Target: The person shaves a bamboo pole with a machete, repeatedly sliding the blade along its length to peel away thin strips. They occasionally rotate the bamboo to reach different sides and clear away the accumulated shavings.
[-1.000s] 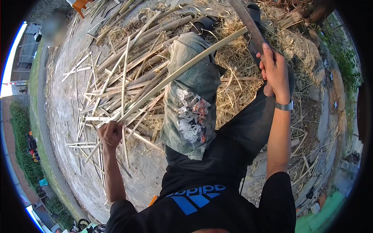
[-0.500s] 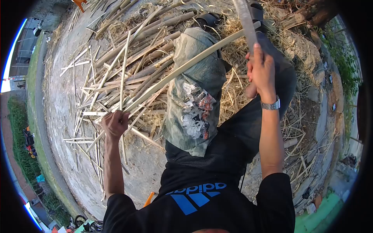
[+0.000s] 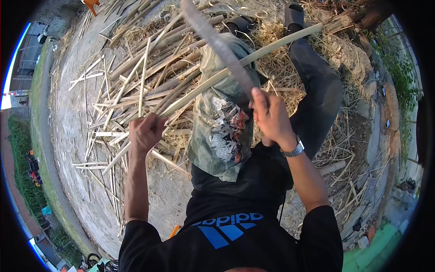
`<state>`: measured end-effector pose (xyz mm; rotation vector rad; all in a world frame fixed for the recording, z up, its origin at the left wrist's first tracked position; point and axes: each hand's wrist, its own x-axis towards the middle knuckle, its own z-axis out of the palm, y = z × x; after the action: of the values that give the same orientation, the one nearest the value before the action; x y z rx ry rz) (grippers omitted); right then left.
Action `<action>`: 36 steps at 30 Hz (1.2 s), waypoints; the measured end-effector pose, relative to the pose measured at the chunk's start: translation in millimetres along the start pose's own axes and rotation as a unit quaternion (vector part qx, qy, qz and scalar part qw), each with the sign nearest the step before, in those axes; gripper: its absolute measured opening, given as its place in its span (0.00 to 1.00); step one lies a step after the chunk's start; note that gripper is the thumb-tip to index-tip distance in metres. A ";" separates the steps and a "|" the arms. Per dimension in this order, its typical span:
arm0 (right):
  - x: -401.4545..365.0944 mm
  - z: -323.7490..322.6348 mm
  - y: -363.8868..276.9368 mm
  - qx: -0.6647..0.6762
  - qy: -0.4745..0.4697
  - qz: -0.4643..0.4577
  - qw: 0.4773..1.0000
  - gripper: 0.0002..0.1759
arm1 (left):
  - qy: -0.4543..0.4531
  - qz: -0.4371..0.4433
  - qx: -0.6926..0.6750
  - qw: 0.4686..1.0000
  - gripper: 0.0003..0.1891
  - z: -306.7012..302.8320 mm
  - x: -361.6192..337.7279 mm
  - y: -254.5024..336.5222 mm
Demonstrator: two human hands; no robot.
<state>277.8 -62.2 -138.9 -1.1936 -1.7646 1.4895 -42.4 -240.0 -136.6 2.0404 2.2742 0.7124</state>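
My left hand is closed around the near end of a long, pale bamboo strip. The strip slants up and to the right across my lap, over a worn greenish cloth draped on my leg. In my right hand, which wears a metal watch, is the handle of a machete. Its long grey blade points up and left, overlapping the strip in this view just above the cloth.
Split bamboo strips and bamboo poles lie heaped on the ground to the left. Curly shavings are scattered around my legs. A rough wooden block lies at the upper right, near the strip's far end.
My right hand has swung the machete down and left, so its blade now crosses the strip. My left hand and the strip have shifted slightly up and right.
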 end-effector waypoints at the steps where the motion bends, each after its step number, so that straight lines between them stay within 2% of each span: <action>1: -2.5 -0.2 3.5 0.005 0.006 0.005 1.000 0.30 | 0.002 -0.005 -0.007 1.000 0.17 2.4 0.9 -1.4; 3: -4.7 -1.3 4.8 -0.037 0.032 -0.092 0.995 0.29 | 0.012 -0.007 -0.033 0.999 0.18 6.4 -0.4 -2.2; 4: 2.1 -21.0 -4.2 -0.019 0.015 0.000 1.000 0.30 | 0.008 -0.007 -0.034 0.999 0.18 6.7 -1.0 -3.0; 6: 23.7 -47.6 -4.8 0.003 0.122 0.000 0.993 0.31 | 0.015 -0.023 -0.030 0.999 0.18 6.9 -5.2 -1.9; 7: 29.7 -48.3 -2.8 0.000 0.120 0.000 0.993 0.31 | 0.013 -0.028 -0.033 0.999 0.18 8.6 -4.9 -0.2; 9: 39.3 -42.9 4.4 0.100 0.163 0.062 0.980 0.32 | 0.009 -0.033 -0.037 0.999 0.18 12.0 3.6 10.5; 10: 30.4 -27.3 4.9 0.071 0.127 0.024 0.989 0.32 | 0.002 -0.036 -0.037 0.999 0.19 12.0 9.4 18.2; 11: 18.4 -11.5 8.5 0.028 0.095 0.025 0.995 0.31 | -0.005 -0.042 -0.032 0.999 0.18 7.7 16.1 26.3; 12: 6.1 4.0 13.2 0.008 0.066 -0.023 0.998 0.28 | -0.007 -0.040 -0.031 0.999 0.18 6.2 20.5 29.9; 14: -7.0 10.1 6.7 -0.042 0.002 -0.035 0.998 0.25 | -0.027 -0.052 -0.050 0.997 0.18 1.7 21.0 32.1; 15: -3.5 4.6 6.4 -0.019 0.009 -0.045 0.999 0.24 | -0.034 -0.050 -0.047 0.997 0.18 0.0 19.2 30.8; 19: 25.1 -37.9 -0.4 0.022 0.081 0.019 0.996 0.29 | -0.040 -0.078 -0.061 0.994 0.19 -5.6 19.2 38.9; 21: 35.9 -47.6 1.7 0.116 0.131 0.099 0.980 0.31 | -0.050 -0.085 -0.068 0.993 0.20 -4.5 26.2 48.1; 22: 31.4 -39.1 0.9 0.141 0.106 0.101 0.979 0.32 | -0.046 -0.084 -0.070 0.993 0.20 -4.1 30.4 53.3; 26: -13.6 6.0 -4.8 0.044 -0.036 0.031 0.998 0.30 | -0.109 -0.136 -0.062 0.983 0.20 -11.6 44.7 78.1; 28: -21.6 8.0 -9.0 0.039 -0.047 0.023 0.998 0.30 | -0.115 -0.159 -0.075 0.978 0.18 -11.6 44.1 81.5; 29: -23.6 8.5 -10.4 0.030 -0.059 0.015 0.998 0.30 | -0.174 -0.170 -0.067 0.968 0.14 -16.4 41.7 78.7; 30: -18.0 0.0 -6.0 0.024 -0.079 0.049 0.995 0.30 | -0.173 -0.172 -0.066 0.968 0.14 -16.6 34.5 72.8; 32: -10.0 -13.8 -1.6 0.054 -0.035 0.060 0.996 0.30 | -0.155 -0.119 -0.153 0.969 0.15 -12.9 12.5 53.2; 33: -7.3 -22.5 -4.5 0.052 -0.012 0.068 0.996 0.29 | -0.203 -0.159 -0.194 0.947 0.17 -19.8 1.9 40.0; 34: -5.0 -30.3 -8.0 0.051 0.010 0.077 0.996 0.29 | -0.202 -0.161 -0.193 0.947 0.17 -25.1 -10.4 25.8; 36: 1.1 -40.8 -5.5 0.056 0.022 0.053 0.997 0.28 | -0.278 -0.290 -0.226 0.887 0.14 -34.0 -39.0 -3.2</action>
<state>309.9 -41.4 -123.7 -1.2687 -1.5887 1.5895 -49.6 -288.0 -118.6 1.0789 1.9580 0.4625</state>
